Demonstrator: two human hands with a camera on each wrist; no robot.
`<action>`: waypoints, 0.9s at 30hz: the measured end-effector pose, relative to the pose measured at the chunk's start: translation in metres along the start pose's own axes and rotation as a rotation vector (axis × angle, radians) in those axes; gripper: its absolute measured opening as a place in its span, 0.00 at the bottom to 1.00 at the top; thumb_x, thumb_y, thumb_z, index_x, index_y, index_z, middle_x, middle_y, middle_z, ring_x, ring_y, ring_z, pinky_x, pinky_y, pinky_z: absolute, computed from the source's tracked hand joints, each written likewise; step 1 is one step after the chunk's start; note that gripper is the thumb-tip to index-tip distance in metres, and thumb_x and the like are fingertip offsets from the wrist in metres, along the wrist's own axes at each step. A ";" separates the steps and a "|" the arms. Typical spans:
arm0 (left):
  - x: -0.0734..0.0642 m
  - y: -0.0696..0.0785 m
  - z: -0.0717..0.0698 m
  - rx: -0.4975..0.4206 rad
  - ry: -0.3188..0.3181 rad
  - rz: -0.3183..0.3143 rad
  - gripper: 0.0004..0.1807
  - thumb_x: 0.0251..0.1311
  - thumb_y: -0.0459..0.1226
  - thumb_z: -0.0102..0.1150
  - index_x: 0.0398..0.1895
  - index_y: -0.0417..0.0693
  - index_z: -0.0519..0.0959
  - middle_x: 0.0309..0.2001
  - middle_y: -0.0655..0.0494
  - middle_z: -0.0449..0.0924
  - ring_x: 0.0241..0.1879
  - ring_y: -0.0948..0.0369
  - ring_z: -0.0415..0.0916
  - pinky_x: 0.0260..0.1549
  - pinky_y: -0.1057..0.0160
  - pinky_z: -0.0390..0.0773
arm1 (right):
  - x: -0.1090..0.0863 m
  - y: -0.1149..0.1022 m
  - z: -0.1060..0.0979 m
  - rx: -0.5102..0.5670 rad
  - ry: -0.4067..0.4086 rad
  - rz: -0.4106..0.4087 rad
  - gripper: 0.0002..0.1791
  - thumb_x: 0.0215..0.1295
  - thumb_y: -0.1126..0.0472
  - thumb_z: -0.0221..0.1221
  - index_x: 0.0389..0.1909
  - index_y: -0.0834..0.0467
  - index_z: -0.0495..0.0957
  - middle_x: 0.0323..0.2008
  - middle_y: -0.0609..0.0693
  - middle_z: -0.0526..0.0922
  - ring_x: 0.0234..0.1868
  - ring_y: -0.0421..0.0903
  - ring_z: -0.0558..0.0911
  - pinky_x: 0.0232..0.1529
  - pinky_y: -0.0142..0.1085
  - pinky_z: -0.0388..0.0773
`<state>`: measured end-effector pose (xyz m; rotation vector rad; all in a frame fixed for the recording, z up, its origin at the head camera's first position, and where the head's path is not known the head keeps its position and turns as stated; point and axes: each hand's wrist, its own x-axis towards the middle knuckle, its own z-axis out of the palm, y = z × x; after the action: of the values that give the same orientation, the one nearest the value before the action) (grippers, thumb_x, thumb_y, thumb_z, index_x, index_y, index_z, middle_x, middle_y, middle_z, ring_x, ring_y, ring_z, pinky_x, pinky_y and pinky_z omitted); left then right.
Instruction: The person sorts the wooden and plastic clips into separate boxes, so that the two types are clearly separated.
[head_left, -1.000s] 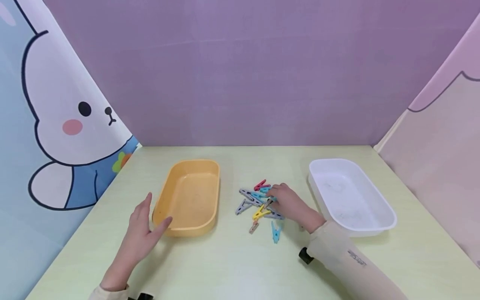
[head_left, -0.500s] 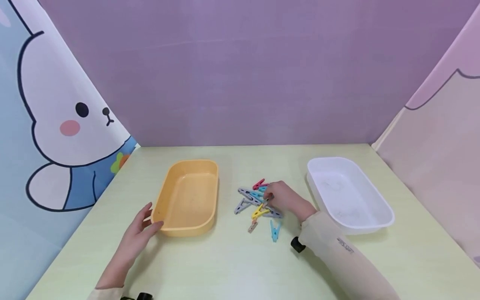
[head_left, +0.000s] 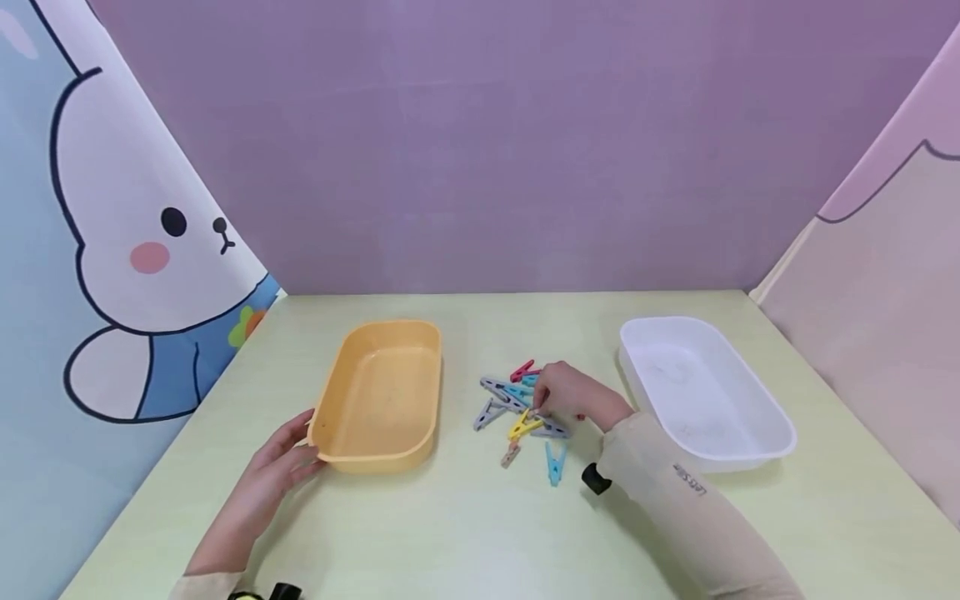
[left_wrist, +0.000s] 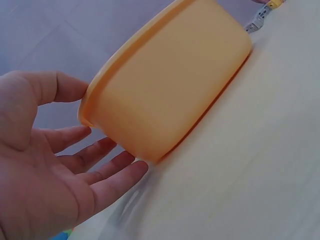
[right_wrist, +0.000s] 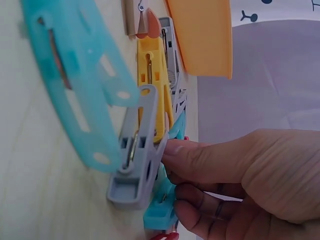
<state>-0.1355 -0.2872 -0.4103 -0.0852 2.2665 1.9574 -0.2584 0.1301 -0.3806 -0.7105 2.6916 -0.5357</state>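
Note:
My left hand rests against the near left corner of an orange plastic basin. In the left wrist view its thumb touches the rim, and its fairly straight fingers spread along the corner. My right hand reaches into a pile of clothespins, with its thumb and fingertips together at a clothespin largely hidden by the hand. Close by in the right wrist view lie a grey clothespin, a yellow clothespin and a blue clothespin. Another blue clothespin lies nearer me, beside a small wooden clothespin.
A white basin stands to the right of the pile, next to my right forearm. More grey clothespins and a red clothespin lie at the pile's far and left sides. A purple backdrop rises behind the table.
My left hand has lowered from above the orange basin's near left edge to touch its corner. My right hand stays at the pile, its fingertips drawn closer together and lower.

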 end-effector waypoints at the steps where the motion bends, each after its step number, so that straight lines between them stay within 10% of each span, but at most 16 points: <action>1: 0.000 -0.001 0.000 -0.007 -0.002 0.005 0.34 0.74 0.33 0.45 0.78 0.37 0.46 0.73 0.35 0.50 0.50 0.74 0.74 0.50 0.69 0.78 | 0.000 0.001 0.000 0.000 -0.007 -0.005 0.05 0.58 0.69 0.69 0.27 0.57 0.87 0.28 0.44 0.83 0.33 0.40 0.78 0.40 0.34 0.80; 27: 0.007 -0.008 0.010 -0.071 0.021 0.050 0.34 0.74 0.33 0.47 0.77 0.34 0.47 0.71 0.36 0.50 0.50 0.71 0.75 0.48 0.68 0.80 | 0.011 0.013 -0.037 0.038 -0.097 -0.019 0.04 0.62 0.65 0.67 0.28 0.58 0.87 0.27 0.45 0.82 0.26 0.41 0.74 0.30 0.31 0.77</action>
<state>-0.1409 -0.2779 -0.4210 -0.0583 2.2334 2.0712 -0.2867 0.1455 -0.3553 -0.7334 2.5812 -0.5412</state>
